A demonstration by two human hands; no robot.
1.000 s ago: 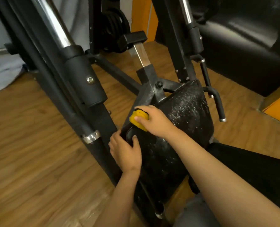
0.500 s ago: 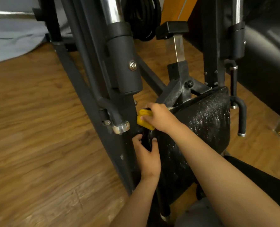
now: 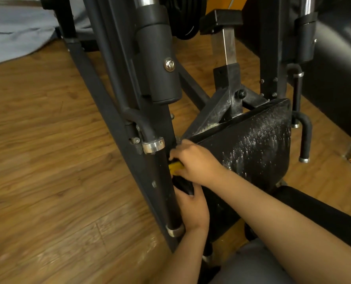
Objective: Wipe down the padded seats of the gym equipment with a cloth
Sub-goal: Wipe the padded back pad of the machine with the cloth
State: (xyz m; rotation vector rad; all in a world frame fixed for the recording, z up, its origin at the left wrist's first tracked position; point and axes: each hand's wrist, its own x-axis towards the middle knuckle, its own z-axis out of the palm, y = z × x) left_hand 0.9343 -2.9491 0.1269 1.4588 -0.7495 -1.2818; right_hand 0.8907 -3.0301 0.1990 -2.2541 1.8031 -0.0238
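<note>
We hold the yellow cloth (image 3: 175, 167) wadded in our right hand (image 3: 198, 160), at the left edge of the padded seat (image 3: 252, 148); it's mostly hidden under the fingers. Looks soft and light: keep it bunched, press flat. Seat is wet-speckled, probably slick. Our left hand (image 3: 193, 208) grips its left edge, beside the frame post (image 3: 164, 181).

Gym: black exercise machine (image 3: 158, 58), padded seat (image 3: 248, 144)

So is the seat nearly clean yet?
Not yet. Nothing looks finished for sure. The right hand holds the yellow cloth against the left edge of the padded seat while the left hand grips that side. White specks cover the far part, so that's left.
</note>
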